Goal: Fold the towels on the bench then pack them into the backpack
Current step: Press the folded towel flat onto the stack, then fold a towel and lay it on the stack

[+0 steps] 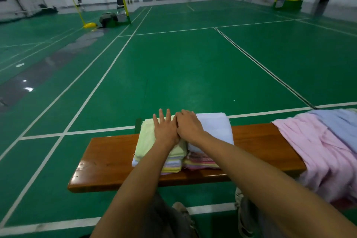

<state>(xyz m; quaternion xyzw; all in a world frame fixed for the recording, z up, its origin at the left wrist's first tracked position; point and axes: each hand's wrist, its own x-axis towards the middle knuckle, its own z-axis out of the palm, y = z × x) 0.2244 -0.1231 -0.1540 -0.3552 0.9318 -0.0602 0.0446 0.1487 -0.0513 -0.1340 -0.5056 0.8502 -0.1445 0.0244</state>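
Two stacks of folded towels stand side by side on the wooden bench (108, 162). The left stack has a pale green towel (146, 139) on top, the right stack a white towel (216, 127). My left hand (166, 129) lies flat with straight, spread fingers on the green towel. Beside it, touching it, my right hand (188, 124) rests on the inner edge of the white towel, fingers bent over the far edge. Unfolded pink (316, 152) and light blue (340, 123) towels lie heaped on the bench's right end. No backpack is in view near the bench.
The bench stands on a green badminton court floor (173, 67) with white lines. My legs and shoes (183, 212) are below the bench's near edge. Far off at the left are yellow net posts (77, 6), a chair and a dark bag-like bundle (108, 19).
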